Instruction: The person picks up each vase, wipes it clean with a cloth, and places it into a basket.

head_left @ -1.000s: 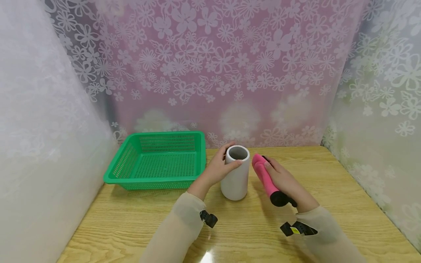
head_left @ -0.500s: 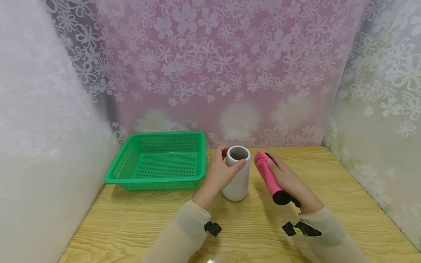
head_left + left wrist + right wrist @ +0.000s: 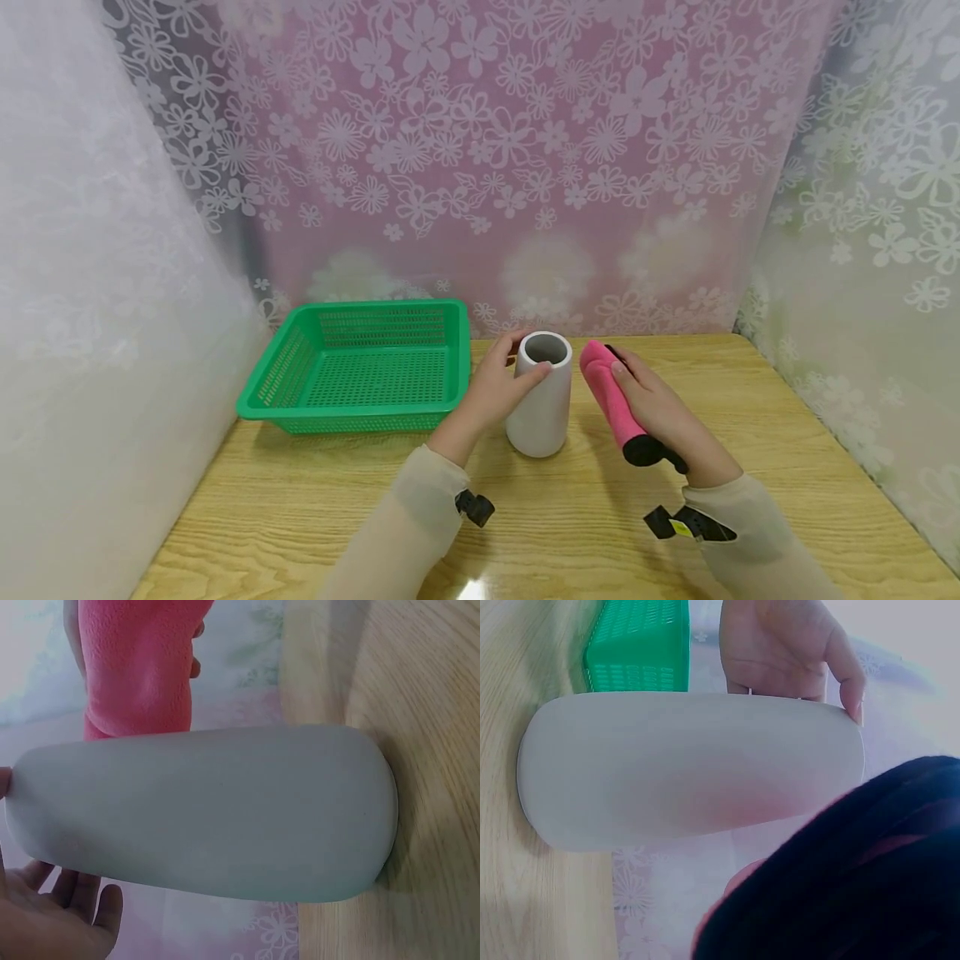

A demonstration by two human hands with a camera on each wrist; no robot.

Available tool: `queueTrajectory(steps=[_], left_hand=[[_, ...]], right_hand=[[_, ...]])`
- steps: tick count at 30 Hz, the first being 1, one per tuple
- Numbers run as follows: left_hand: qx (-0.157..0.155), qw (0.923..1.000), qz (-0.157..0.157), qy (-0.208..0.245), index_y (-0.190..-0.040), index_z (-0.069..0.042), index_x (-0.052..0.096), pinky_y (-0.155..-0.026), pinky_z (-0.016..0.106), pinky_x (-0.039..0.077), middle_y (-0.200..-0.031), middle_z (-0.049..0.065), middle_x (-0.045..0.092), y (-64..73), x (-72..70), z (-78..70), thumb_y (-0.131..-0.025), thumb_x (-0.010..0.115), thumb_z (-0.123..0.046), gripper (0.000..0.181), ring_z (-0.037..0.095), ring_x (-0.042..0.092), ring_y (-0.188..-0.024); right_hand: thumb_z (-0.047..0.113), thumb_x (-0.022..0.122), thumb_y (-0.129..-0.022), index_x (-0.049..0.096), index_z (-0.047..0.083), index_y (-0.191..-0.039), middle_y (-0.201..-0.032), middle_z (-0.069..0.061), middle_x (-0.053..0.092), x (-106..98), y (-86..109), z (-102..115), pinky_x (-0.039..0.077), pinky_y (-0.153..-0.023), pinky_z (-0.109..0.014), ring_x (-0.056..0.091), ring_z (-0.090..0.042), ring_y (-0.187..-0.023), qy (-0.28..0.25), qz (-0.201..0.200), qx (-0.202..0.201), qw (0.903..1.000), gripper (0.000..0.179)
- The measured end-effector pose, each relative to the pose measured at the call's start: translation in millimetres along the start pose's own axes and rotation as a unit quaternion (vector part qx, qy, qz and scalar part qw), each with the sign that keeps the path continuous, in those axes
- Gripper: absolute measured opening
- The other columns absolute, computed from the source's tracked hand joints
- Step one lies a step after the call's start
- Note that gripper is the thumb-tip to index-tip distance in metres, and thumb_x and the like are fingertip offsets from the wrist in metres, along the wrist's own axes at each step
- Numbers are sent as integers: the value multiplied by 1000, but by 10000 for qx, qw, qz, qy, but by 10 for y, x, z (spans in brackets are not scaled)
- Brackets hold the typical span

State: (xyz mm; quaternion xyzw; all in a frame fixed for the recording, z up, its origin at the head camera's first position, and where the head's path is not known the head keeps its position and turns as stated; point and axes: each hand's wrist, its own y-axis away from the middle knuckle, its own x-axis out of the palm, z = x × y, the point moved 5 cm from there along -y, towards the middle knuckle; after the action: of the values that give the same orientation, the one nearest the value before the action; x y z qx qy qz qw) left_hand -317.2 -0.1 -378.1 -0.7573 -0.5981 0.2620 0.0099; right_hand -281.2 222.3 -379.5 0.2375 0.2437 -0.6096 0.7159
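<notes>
Backdrop [image 3: 495, 150]: a pinkish sheet printed with white flowers, standing behind the table, with a pale sheet [image 3: 112, 292] on the left and a flowered sheet [image 3: 870, 267] on the right.
Table [image 3: 585, 533]: pale wood grain, bearing the basket and the vase.
Basket [image 3: 348, 412]: green, slotted and rectangular, on the left, near the vase but apart from it.
Sleeves [image 3: 397, 529]: light beige, reaching to both wrists.
Vase [image 3: 542, 421]: white and smooth, upright on the table between the two hands, its round mouth facing up.
Pink bundle [image 3: 609, 396]: soft, with a black end toward the person, tilted and raised off the table just right of the vase.
Left hand [image 3: 493, 387]: holds the vase near its top, thumb on the near side by the rim, the other fingers around the far side.
Right hand [image 3: 658, 410]: grips the pink bundle, thumb along its upper side.
Wrist straps [image 3: 705, 525]: black, one on each wrist.
</notes>
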Motion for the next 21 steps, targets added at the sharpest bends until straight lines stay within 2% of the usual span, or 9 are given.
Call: queueTrajectory(steps=[3,6,8,14,21], left_hand=[[83,9998,152,121,-147,-15,47,-109,44,39,-138,4,55,-12,-3,-4,-96,69,-33,58,20,51,-126],[93,9997,170,166,-148,-13,46,-111,48,36,-139,6,54,-6,-1,-7,-97,68,-30,58,22,50,-128],[83,9999,91,79,-149,-12,44,-111,50,36,-140,7,52,10,7,-11,-96,68,-32,61,23,49,-128],[-40,9986,-256,-464,-152,-20,39,-104,49,43,-142,2,50,57,46,-21,-90,70,-52,77,20,49,-128],[-200,9993,-254,-189,-147,-22,45,-103,47,45,-138,-4,52,49,50,-7,-88,73,-53,73,17,51,-128]], right_hand=[[55,27,-106,14,11,-161,-144,-27,40,-4,5,6,44,-91,-48,49,-38,-113,-43,3,50,10000,72],[55,28,-106,15,11,-161,-143,-27,42,-11,8,9,44,-90,-47,50,-38,-112,-49,-9,35,10000,71],[54,28,-106,14,11,-161,-142,-27,42,-19,12,10,45,-89,-46,51,-37,-111,-30,-36,-7,10000,71],[53,27,-107,14,11,-161,-140,-28,43,-56,25,49,44,-87,-47,53,-36,-106,33,-160,-211,9996,70],[49,27,-108,15,10,-161,-147,-29,38,-55,41,95,41,-95,-57,50,-41,-115,-43,-300,-546,9981,67]])
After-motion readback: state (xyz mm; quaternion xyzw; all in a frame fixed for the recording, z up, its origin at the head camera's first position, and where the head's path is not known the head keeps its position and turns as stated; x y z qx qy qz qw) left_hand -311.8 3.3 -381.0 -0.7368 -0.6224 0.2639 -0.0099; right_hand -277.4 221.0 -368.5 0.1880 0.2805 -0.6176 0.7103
